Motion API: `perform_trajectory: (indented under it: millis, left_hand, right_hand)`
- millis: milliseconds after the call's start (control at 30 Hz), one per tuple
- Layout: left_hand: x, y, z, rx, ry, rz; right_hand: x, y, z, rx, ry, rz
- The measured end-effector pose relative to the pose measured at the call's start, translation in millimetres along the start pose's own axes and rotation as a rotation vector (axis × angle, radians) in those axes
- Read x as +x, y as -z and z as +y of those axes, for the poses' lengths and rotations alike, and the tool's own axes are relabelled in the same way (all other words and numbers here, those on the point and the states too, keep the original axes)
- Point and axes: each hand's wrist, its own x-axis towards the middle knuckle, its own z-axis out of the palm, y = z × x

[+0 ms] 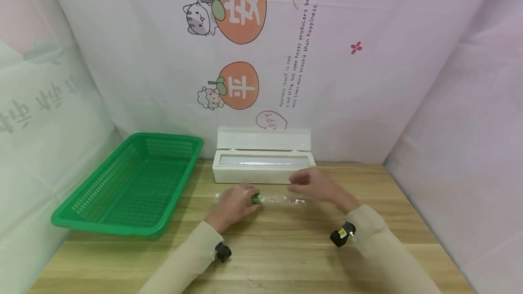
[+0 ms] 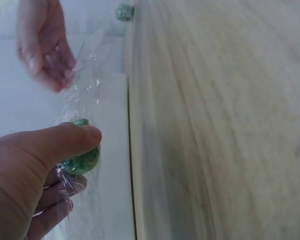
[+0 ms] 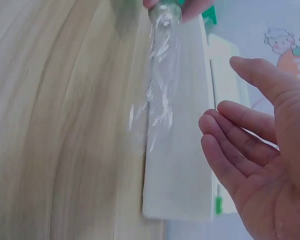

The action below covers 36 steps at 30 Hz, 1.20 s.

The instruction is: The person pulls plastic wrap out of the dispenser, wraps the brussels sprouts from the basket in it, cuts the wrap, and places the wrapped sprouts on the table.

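Observation:
My left hand (image 1: 237,201) pinches a green rounded item (image 2: 81,162) between thumb and fingers. Clear plastic film (image 2: 85,95) covers it and stretches crinkled toward the right, over the table. Its exact kind is hard to tell. Near the film's right end, by the front of a white film dispenser box (image 1: 253,175), my right hand (image 1: 313,184) hovers with fingers loosely bent and nothing between them. The dispenser's lid (image 1: 263,139) stands raised, and a pale roll (image 1: 263,161) shows inside. In the left wrist view, a second small green item (image 2: 124,12) appears at the top.
A green plastic basket (image 1: 180,192) is on the left of the wooden table (image 1: 282,257). Printed white cloth (image 1: 335,85) hangs behind the dispenser and along both sides.

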Motion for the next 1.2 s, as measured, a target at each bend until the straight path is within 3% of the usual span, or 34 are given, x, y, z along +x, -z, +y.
perform_trajectory:
  millis: [133,333,633,867,1200]
  left_hand:
    - [-4.4,5.2,-2.0,-0.038,0.027,0.03]
    - [-8.5,11.1,-4.9,-0.045,0.016,0.079]
    - [-11.9,16.1,-9.4,-0.093,0.044,0.105]
    - [-12.0,20.0,-10.1,-0.18,0.097,0.097]
    - [-12.8,19.8,-14.3,-0.315,0.141,0.127]
  right_hand:
    - [-10.2,6,5,0.013,-0.053,0.008]
    - [-21.6,2,11,0.058,-0.084,0.02]
    - [-27.4,-13,27,0.223,-0.119,0.044]
    - [-28.1,-18,28,0.335,-0.157,0.086]
    - [-27.7,-15,25,0.394,-0.171,0.103]
